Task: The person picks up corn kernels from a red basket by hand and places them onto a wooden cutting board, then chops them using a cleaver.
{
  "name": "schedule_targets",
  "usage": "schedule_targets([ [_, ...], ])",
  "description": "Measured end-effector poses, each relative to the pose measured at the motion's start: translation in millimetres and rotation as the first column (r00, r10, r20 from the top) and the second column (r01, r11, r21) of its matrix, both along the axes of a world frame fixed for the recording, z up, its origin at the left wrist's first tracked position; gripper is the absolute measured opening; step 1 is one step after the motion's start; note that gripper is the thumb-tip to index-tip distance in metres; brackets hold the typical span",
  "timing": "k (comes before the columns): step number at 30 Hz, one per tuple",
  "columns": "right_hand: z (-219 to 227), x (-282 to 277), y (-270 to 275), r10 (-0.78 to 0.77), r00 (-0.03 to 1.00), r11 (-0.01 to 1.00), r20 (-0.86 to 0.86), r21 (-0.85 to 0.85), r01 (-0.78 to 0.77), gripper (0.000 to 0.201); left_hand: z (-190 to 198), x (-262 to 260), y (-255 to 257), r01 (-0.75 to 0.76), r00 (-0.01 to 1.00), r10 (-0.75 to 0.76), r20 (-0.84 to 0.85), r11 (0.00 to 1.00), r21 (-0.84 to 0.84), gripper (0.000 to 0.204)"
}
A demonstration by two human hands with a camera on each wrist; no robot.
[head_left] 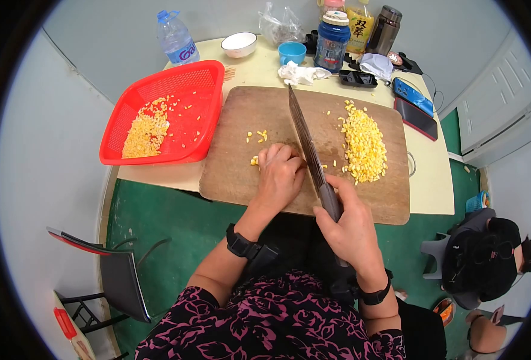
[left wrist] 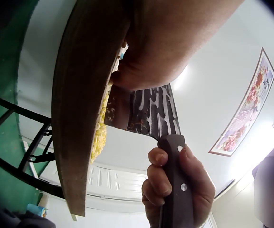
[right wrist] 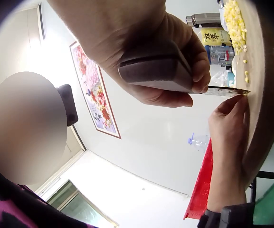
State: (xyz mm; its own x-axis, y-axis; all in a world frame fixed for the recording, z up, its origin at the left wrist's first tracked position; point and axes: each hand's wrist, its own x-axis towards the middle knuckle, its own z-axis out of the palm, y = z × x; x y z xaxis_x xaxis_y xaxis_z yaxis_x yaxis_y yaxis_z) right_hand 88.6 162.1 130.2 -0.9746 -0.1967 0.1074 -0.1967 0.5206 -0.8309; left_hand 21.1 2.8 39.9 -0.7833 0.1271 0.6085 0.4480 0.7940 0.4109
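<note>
On the wooden cutting board (head_left: 241, 114), my left hand (head_left: 281, 174) has its fingers bent down, pinching a small yellow corn kernel against the wood; the fingertips (right wrist: 241, 98) are right beside the blade. My right hand (head_left: 352, 225) grips the dark riveted handle of a broad cleaver (head_left: 303, 132), which also shows in the left wrist view (left wrist: 153, 111). The cleaver's edge meets the board close to the left fingers. A heap of yellow corn kernels (head_left: 364, 144) lies on the board's right side. A few loose pieces (head_left: 262, 136) are left of the blade.
A red plastic basket (head_left: 211, 114) with chopped yellow bits overlaps the table's left side. Along the back stand a water bottle (head_left: 178, 39), a white bowl (head_left: 239, 44), a blue cup (head_left: 292, 53) and a blue jar (head_left: 332, 42). Phones (head_left: 416, 117) lie right of the board.
</note>
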Motion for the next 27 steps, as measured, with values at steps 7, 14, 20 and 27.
schedule_targets([
  [7, 2.6, -3.7, -8.6, 0.051, 0.997, 0.994, -0.051, 0.100, -0.046, 0.044, 2.2, 0.1, 0.1, -0.021, 1.000, 0.021, 0.020, 0.999, -0.036, 0.007],
  [14, -6.5, -25.2, -13.8, 0.024, 1.000, 0.999, 0.002, 0.048, -0.024, 0.042, 1.5, -1.1, 0.7, -0.004, 1.000, 0.004, -0.010, 1.000, -0.002, 0.009],
  [20, -22.3, -43.9, 0.6, -0.119, 0.991, 0.979, 0.067, -0.156, 0.128, 0.045, -0.6, 0.0, 0.2, 0.004, 1.000, -0.004, 0.001, 1.000, 0.020, 0.010],
  [27, -8.0, -28.4, 11.1, -0.072, 0.976, 0.923, 0.206, -0.358, 0.144, 0.045, 0.2, -1.3, -4.0, -0.029, 0.999, 0.035, -0.031, 0.985, 0.168, 0.014],
])
